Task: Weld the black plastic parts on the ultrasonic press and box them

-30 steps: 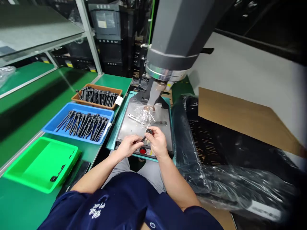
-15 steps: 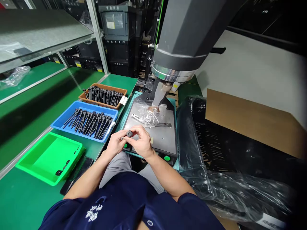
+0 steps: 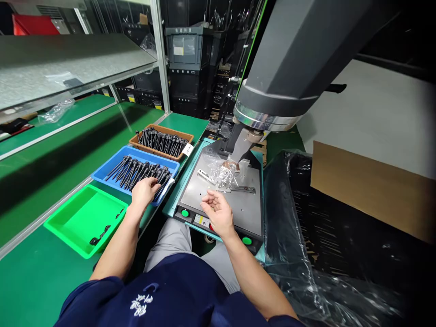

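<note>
My left hand (image 3: pixel 143 192) is over the right end of the blue tray (image 3: pixel 102 171), its fingers pinched at one of the long black rods with thick heads (image 3: pixel 132 169). The fingers partly hide that rod. Many such rods lie side by side in the tray. My right hand (image 3: pixel 218 211) hovers over the front of the machine's metal plate (image 3: pixel 190 195), fingers loosely curved and thumb apart, holding nothing. Behind it, clear plastic film (image 3: pixel 225 177) is bunched under the machine's tip (image 3: pixel 242 144), between two slotted metal bars.
A brown tray (image 3: pixel 186 135) of similar rods stands behind the blue one. A green tray (image 3: pixel 75 213) with a few small black pieces sits in front. The machine's heavy grey head (image 3: pixel 282 77) overhangs the plate. Green buttons (image 3: pixel 247 240) line its front. Plastic-lined cardboard (image 3: pixel 368 190) is at right.
My hands have come apart from around the black part they held together. The left has moved left to the blue tray; the right stays over the plate, emptied. The view has shifted left.
</note>
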The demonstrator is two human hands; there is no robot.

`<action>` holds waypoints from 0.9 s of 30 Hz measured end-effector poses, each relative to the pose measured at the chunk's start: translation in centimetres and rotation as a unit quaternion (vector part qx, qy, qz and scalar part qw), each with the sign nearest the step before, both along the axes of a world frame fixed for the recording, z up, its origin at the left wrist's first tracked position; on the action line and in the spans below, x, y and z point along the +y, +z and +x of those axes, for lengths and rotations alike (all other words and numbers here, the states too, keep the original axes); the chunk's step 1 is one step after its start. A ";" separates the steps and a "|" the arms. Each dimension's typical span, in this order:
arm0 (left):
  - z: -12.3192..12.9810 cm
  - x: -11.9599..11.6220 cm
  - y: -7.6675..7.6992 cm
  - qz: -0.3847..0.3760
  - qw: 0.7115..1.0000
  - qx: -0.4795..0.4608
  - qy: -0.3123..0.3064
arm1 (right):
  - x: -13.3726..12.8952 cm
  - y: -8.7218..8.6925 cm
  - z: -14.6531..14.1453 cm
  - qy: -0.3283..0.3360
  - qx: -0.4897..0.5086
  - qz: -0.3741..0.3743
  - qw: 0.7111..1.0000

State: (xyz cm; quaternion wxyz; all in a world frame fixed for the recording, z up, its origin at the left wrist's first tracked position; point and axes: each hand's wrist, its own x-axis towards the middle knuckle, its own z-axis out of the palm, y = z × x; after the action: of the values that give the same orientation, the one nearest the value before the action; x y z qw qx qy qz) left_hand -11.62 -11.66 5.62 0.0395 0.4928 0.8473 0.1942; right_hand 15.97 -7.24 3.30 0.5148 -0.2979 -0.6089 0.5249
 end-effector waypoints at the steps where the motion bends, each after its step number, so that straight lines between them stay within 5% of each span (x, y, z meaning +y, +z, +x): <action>1: 0.0 0.2 -0.3 -0.038 0.999 0.008 -0.001 | -0.1 -0.1 0.2 -0.002 -0.004 -0.005 1.000; 11: 0.1 1.9 -2.8 -0.095 0.995 0.008 0.007 | -0.7 -2.5 2.4 -0.018 -0.040 -0.060 0.997; 16: -0.5 1.3 -2.4 -0.063 0.997 -0.005 0.036 | -1.1 -3.8 2.9 -0.022 -0.046 -0.091 0.995; 22: -3.9 0.8 -1.4 -0.057 0.990 0.005 0.126 | -1.4 -4.8 3.0 -0.015 -0.054 -0.109 0.992; 27: -5.0 1.8 -2.4 -0.098 0.990 -0.002 0.098 | -1.7 -5.1 2.8 -0.001 -0.058 -0.108 0.992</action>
State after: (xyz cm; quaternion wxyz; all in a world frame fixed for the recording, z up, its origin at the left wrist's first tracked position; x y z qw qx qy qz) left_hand -16.62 -9.89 3.19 0.0703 0.4010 0.9062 0.1144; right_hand 18.77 -8.91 -1.84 0.4437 -0.3825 -0.5774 0.5686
